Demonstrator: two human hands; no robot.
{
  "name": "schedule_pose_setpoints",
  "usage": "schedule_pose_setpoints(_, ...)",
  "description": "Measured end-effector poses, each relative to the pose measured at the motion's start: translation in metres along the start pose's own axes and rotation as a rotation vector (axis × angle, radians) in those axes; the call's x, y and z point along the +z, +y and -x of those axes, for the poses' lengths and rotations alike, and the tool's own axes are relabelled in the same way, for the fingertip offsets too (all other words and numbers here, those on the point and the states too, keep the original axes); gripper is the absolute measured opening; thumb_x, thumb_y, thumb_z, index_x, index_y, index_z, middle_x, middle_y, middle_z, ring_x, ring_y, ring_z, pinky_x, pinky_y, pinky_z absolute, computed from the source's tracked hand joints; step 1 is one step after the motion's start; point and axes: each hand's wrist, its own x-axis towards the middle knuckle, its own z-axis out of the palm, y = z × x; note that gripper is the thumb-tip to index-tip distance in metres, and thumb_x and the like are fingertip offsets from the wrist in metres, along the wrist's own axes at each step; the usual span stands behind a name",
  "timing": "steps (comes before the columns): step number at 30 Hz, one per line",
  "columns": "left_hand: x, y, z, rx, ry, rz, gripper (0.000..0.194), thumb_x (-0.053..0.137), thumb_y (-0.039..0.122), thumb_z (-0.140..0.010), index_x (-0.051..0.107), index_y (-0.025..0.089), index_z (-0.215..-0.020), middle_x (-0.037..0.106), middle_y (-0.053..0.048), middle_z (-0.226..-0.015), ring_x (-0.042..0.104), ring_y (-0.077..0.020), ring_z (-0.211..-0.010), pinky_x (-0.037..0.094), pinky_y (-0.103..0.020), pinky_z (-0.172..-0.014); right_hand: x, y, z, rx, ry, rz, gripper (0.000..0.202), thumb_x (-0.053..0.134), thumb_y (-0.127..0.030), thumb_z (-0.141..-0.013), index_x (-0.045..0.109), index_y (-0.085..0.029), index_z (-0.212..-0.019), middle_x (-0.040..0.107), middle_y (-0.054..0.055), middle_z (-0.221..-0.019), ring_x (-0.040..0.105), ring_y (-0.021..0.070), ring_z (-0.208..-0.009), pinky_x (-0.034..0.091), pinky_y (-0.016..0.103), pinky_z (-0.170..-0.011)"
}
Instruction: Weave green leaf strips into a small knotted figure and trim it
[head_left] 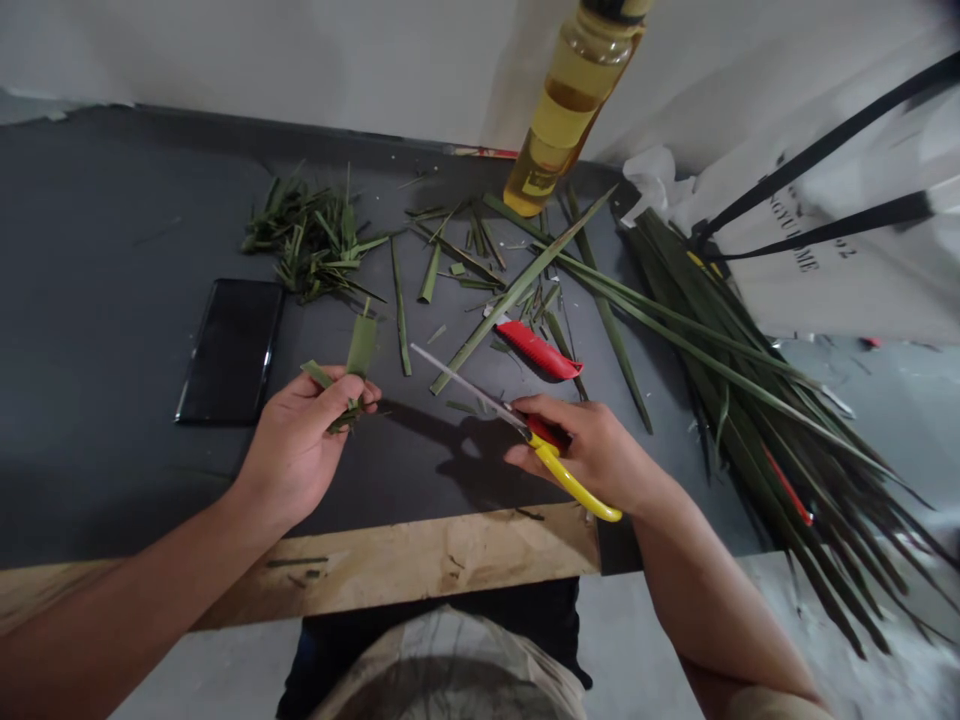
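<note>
Between thumb and fingers, my left hand (304, 440) pinches a small bundle of folded green leaf strips (361, 347), one flat piece standing up from it. My right hand (589, 450) is closed round a pair of scissors (574, 482) with yellow and red handles, whose blades point up and left, apart from the leaf. Beyond the right hand lies a red-handled utility knife (540, 350). A long leaf strip (525, 285) slants across the table above the scissors. Past my left hand is a heap of folded leaf pieces (315, 235).
A black phone (231, 350) lies left of my left hand. A bottle of yellow liquid (574, 105) stands at the back. Long leaves (735, 400) hang over the right edge beside a white bag (847, 230). Along the dark table's front runs a wooden edge (442, 560).
</note>
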Motion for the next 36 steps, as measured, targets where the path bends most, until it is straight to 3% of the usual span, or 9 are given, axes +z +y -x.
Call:
schedule_pose_setpoints(4, -0.003, 0.001, 0.001, -0.008, -0.016, 0.047, 0.03, 0.096, 0.03, -0.073, 0.068, 0.023, -0.078, 0.072, 0.004, -0.074, 0.069, -0.0156, -0.083, 0.055, -0.03, -0.079, 0.0, 0.006, -0.001, 0.065, 0.081, 0.114, 0.05, 0.071, -0.057, -0.097, 0.072, -0.018, -0.127, 0.06, -0.002, -0.065, 0.051, 0.0136, -0.055, 0.042, 0.024, -0.058)
schedule_pose_setpoints(10, -0.003, 0.002, 0.002, 0.115, 0.023, 0.054, 0.027, 0.097, 0.03, -0.072, 0.07, 0.024, -0.073, 0.071, 0.006, -0.071, 0.067, -0.0141, -0.081, 0.055, -0.032, -0.086, 0.02, -0.002, -0.004, 0.012, -0.097, 0.264, 0.058, 0.077, -0.031, -0.091, 0.063, -0.02, -0.146, 0.082, 0.011, -0.108, 0.077, 0.0252, -0.086, 0.056, 0.032, -0.076)
schedule_pose_setpoints(13, -0.002, 0.002, 0.002, 0.133, 0.05, 0.029, 0.026, 0.097, 0.029, -0.071, 0.072, 0.024, -0.074, 0.072, 0.006, -0.071, 0.068, -0.0141, -0.081, 0.055, -0.033, -0.09, 0.02, -0.013, 0.0, -0.066, -0.197, 0.319, 0.052, 0.077, -0.033, -0.095, 0.065, -0.019, -0.144, 0.081, 0.013, -0.118, 0.079, 0.0261, -0.089, 0.057, 0.033, -0.076)
schedule_pose_setpoints(16, -0.002, -0.001, 0.003, 0.121, 0.052, -0.013, 0.024, 0.095, 0.027, -0.072, 0.071, 0.024, -0.075, 0.072, 0.005, -0.072, 0.069, -0.0153, -0.082, 0.055, -0.033, -0.088, 0.009, -0.022, 0.003, -0.108, -0.228, 0.363, 0.04, 0.072, -0.039, -0.101, 0.07, -0.021, -0.137, 0.082, 0.011, -0.112, 0.077, 0.0232, -0.08, 0.054, 0.032, -0.068)
schedule_pose_setpoints(19, -0.002, -0.002, 0.003, 0.107, 0.041, -0.051, 0.025, 0.094, 0.029, -0.069, 0.07, 0.023, -0.074, 0.071, 0.002, -0.073, 0.069, -0.0177, -0.082, 0.055, -0.033, -0.083, -0.003, -0.021, 0.0, -0.033, -0.159, 0.391, 0.028, 0.062, -0.039, -0.107, 0.074, -0.022, -0.126, 0.082, 0.007, -0.101, 0.076, 0.0217, -0.08, 0.053, 0.032, -0.068)
schedule_pose_setpoints(26, -0.005, -0.005, 0.005, 0.084, -0.031, -0.147, 0.023, 0.093, 0.033, -0.066, 0.073, 0.022, -0.072, 0.07, -0.001, -0.082, 0.068, -0.0205, -0.089, 0.055, -0.033, -0.084, -0.005, 0.012, -0.031, 0.146, 0.14, 0.608, 0.042, 0.059, -0.03, -0.103, 0.063, -0.017, -0.143, 0.07, 0.021, -0.139, 0.065, 0.04, -0.124, 0.052, 0.053, -0.099)
schedule_pose_setpoints(29, -0.005, -0.005, 0.01, 0.157, -0.119, -0.288, 0.019, 0.089, 0.034, -0.072, 0.075, 0.022, -0.073, 0.074, -0.004, -0.097, 0.069, -0.0231, -0.097, 0.055, -0.033, -0.084, -0.003, 0.023, -0.037, 0.174, 0.143, 0.614, 0.047, 0.057, -0.024, -0.099, 0.061, -0.016, -0.145, 0.073, 0.02, -0.132, 0.065, 0.0401, -0.12, 0.05, 0.054, -0.099)
schedule_pose_setpoints(32, -0.005, -0.003, 0.014, 0.23, -0.194, -0.422, 0.012, 0.084, 0.033, -0.079, 0.077, 0.023, -0.075, 0.074, -0.004, -0.092, 0.07, -0.0226, -0.092, 0.054, -0.033, -0.083, -0.012, 0.025, -0.027, 0.244, 0.138, 0.603, 0.052, 0.061, -0.022, -0.092, 0.062, -0.014, -0.144, 0.075, 0.019, -0.119, 0.068, 0.0387, -0.111, 0.052, 0.049, -0.094)
schedule_pose_setpoints(36, -0.006, -0.005, 0.016, 0.32, -0.247, -0.505, 0.005, 0.082, 0.029, -0.082, 0.081, 0.025, -0.079, 0.076, -0.004, -0.09, 0.07, -0.0215, -0.089, 0.053, -0.033, -0.081, -0.03, 0.016, -0.006, 0.258, 0.172, 0.214, 0.047, 0.063, -0.028, -0.089, 0.068, -0.021, -0.135, 0.072, 0.011, -0.112, 0.069, 0.0281, -0.093, 0.054, 0.04, -0.082)
